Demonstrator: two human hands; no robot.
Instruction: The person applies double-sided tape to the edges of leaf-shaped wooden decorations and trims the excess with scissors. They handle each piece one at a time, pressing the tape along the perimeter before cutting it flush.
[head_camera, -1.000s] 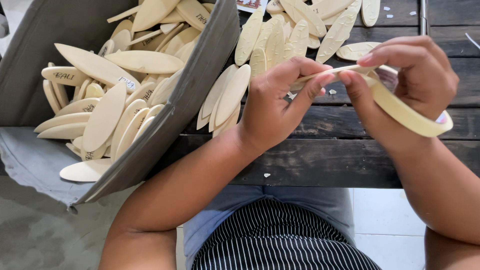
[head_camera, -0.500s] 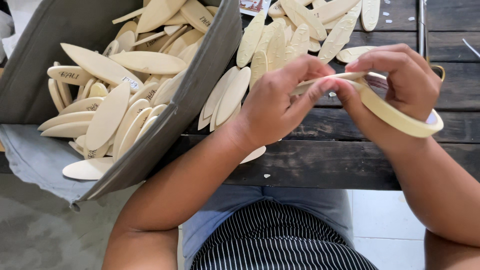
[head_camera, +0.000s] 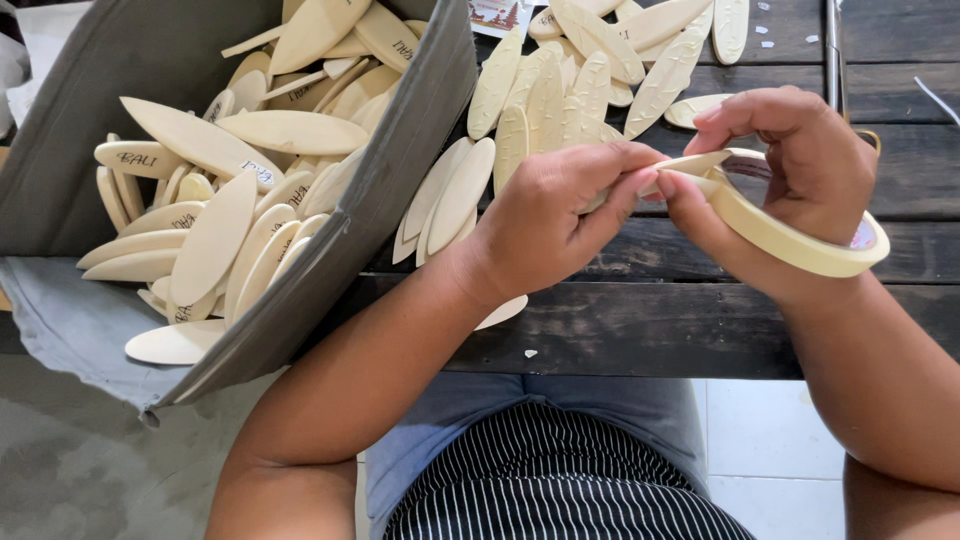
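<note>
left hand (head_camera: 545, 225) pinches the tape end; right hand (head_camera: 790, 165) grips the tape roll (head_camera: 800, 240). strip barely started, wooden ovals (head_camera: 580, 80) lie loose.

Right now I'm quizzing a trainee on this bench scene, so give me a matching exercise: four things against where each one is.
Things:
1. tape roll
2. grey box
3. left hand
4. loose wooden ovals

Places:
A. heaped on the dark table
B. looped around the right hand
C. tilted at the left, full of wooden ovals
D. pinching the tape's free end

Pairs: 1-B, 2-C, 3-D, 4-A
</note>
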